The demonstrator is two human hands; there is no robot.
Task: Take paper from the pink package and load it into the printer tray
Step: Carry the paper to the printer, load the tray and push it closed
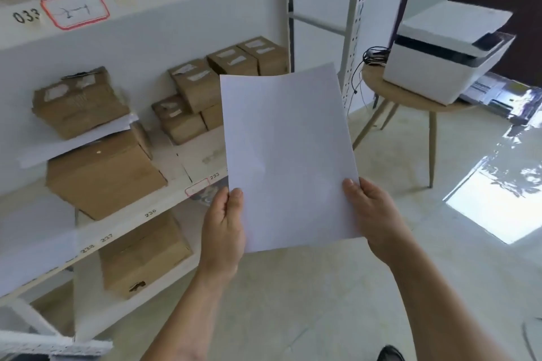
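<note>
I hold a stack of white paper (287, 155) upright in front of me with both hands. My left hand (224, 228) grips its lower left edge, thumb on the front. My right hand (372, 217) grips the lower right corner. The white printer (445, 53) sits on a round wooden stool (410, 97) at the upper right, well beyond the paper. Its paper tray (489, 94) sticks out at the printer's lower right. No pink package is in view.
White numbered shelves (146, 205) with several brown cardboard boxes (102, 173) fill the left side. A black cable (372, 56) lies on the stool behind the printer. Glossy floor (322, 287) stretches between me and the stool.
</note>
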